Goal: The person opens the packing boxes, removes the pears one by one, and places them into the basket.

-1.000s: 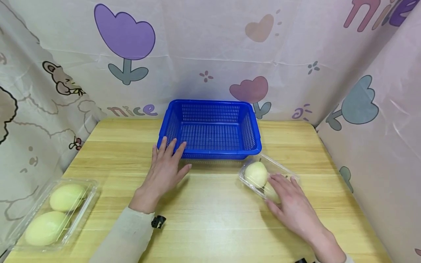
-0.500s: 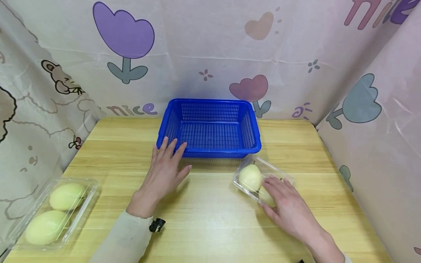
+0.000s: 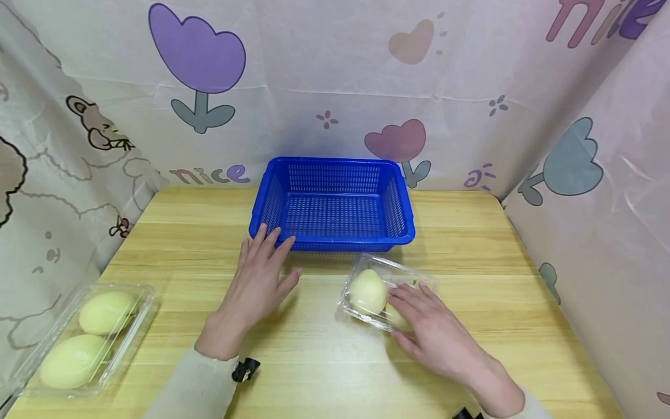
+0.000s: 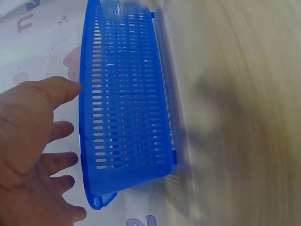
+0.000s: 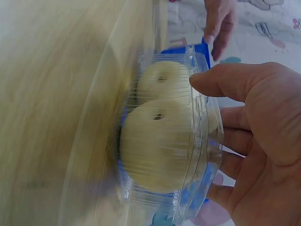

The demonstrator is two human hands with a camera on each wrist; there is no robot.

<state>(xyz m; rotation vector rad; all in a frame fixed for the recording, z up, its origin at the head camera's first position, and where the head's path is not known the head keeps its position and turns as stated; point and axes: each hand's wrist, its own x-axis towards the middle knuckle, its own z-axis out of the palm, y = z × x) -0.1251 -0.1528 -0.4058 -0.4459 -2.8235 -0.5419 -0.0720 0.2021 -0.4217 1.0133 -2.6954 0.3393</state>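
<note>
A clear plastic clamshell box (image 3: 379,263) with two pale yellow pears (image 3: 369,293) inside is on the wooden table, in front of a blue basket (image 3: 395,240). My right hand (image 3: 437,334) lies over the right part of the box, fingers extended across its lid and thumb at the near side; it partly hides one pear. In the right wrist view the thumb tip is at the rim of the box (image 5: 200,117). My left hand (image 3: 256,285) is spread at the basket's near left corner, its fingertips close to the rim. The left wrist view shows it beside the basket (image 4: 127,103).
A second clear box (image 3: 117,372) holding two pears (image 3: 73,361) stands at the table's left edge. Patterned cloth (image 3: 314,70) hangs behind the table (image 3: 471,233) and along both its sides.
My right hand and the box of pears under it have moved left across the table, now in front of the basket. My left hand has drawn back slightly; the basket stays put.
</note>
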